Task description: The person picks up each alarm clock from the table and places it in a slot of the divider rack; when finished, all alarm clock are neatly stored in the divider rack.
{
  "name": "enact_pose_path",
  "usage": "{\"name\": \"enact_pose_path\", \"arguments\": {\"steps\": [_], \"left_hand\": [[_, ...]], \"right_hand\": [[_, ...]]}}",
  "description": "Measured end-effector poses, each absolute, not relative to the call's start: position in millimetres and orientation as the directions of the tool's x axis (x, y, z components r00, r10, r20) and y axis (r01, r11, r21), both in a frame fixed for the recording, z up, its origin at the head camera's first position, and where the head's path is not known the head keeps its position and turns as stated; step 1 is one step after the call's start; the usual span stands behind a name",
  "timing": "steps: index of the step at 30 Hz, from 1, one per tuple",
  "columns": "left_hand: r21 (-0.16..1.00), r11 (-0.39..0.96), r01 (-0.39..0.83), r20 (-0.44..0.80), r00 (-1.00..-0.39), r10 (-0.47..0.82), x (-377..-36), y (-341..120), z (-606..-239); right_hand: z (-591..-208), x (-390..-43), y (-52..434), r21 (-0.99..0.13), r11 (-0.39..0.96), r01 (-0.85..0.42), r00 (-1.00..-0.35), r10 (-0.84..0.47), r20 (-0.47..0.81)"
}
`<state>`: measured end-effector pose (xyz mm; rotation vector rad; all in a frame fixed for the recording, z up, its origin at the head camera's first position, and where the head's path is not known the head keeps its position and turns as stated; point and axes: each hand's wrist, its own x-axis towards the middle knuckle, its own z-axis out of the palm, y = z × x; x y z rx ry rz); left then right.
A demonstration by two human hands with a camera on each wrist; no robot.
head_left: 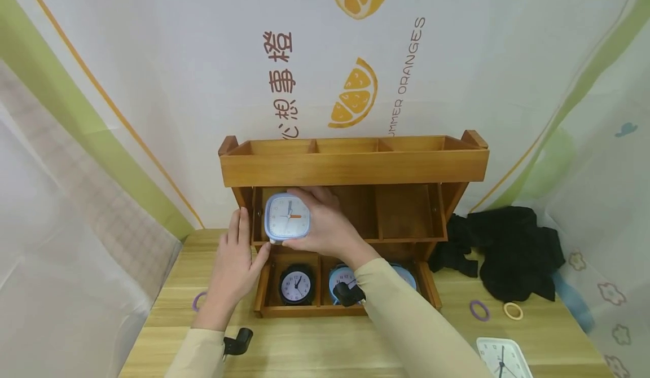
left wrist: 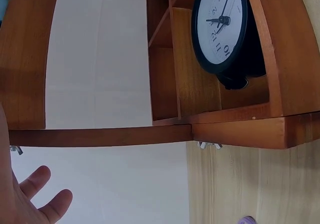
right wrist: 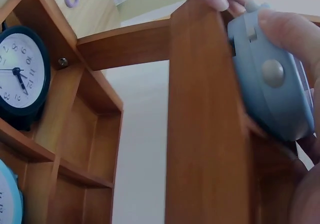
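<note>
My right hand [head_left: 332,225] grips a light blue square alarm clock [head_left: 279,228] by its side, at the left compartment of the middle tier of a wooden three-tier rack [head_left: 355,168]. The clock's white face is turned toward me. In the right wrist view the thumb lies along the clock's blue casing [right wrist: 270,92], close to the tier's front board. My left hand [head_left: 233,271] is at the left end of this tier, its fingers extended along the rack's side and its thumb near the front edge below the clock.
The bottom tier holds a black round clock [head_left: 296,288] and two blue round clocks, partly hidden by my right arm. On the table lie a white square clock [head_left: 503,358], a purple ring [head_left: 479,310], a yellow ring [head_left: 513,311] and black cloth [head_left: 518,254]. A printed curtain [head_left: 203,84] hangs behind.
</note>
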<state>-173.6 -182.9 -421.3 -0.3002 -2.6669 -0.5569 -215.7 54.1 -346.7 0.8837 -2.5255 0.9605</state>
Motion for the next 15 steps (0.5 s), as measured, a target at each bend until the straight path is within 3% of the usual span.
{"name": "enact_pose_path", "arguments": {"steps": [6, 15], "left_hand": [[0.324, 0.898, 0.298, 0.437, -0.889, 0.137, -175, -183, -422], [0.326, 0.893, 0.310, 0.460, -0.877, 0.136, -174, -184, -423]], "right_hand": [[-352, -224, 50, -0.450, 0.686, -0.572, -0.817, -0.427, 0.388], [-354, -227, 44, -0.326, 0.744, -0.584, -0.804, -0.473, 0.361]]}}
